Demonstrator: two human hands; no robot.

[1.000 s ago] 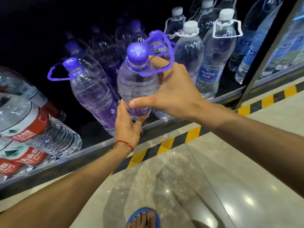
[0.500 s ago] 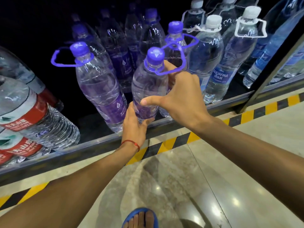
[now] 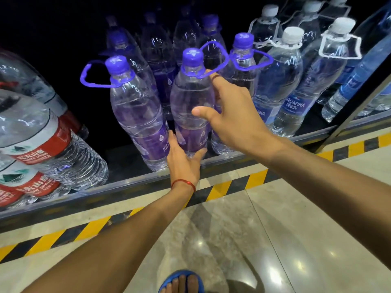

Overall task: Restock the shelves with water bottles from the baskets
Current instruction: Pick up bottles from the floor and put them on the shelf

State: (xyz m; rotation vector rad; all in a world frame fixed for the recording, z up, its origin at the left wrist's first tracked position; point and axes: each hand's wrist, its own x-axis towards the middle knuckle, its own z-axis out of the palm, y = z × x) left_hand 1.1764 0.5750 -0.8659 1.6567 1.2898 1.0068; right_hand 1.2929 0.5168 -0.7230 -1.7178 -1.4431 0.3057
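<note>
A clear water bottle with a purple cap and label (image 3: 190,106) stands upright at the front of the dark shelf (image 3: 127,182), close beside another purple-capped bottle (image 3: 137,115). My left hand (image 3: 184,163) grips its base, fingers on the left side and thumb on the right. My right hand (image 3: 232,117) is at its right shoulder with the fingers straightened. The index fingertip touches the purple carry loop (image 3: 213,58) and the thumb lies against the bottle's side.
Several more purple-capped bottles stand behind. White-capped Aquafina bottles (image 3: 281,85) fill the right side. Large red-labelled bottles (image 3: 42,149) sit at the left. A yellow-black hazard stripe (image 3: 254,178) runs along the floor below the shelf lip. My foot in a blue sandal (image 3: 182,282) is at the bottom.
The bottle moved down and inward until it stood on the shelf beside the left purple bottle. My right hand loosened from its grip on the bottle's side and its fingers straightened.
</note>
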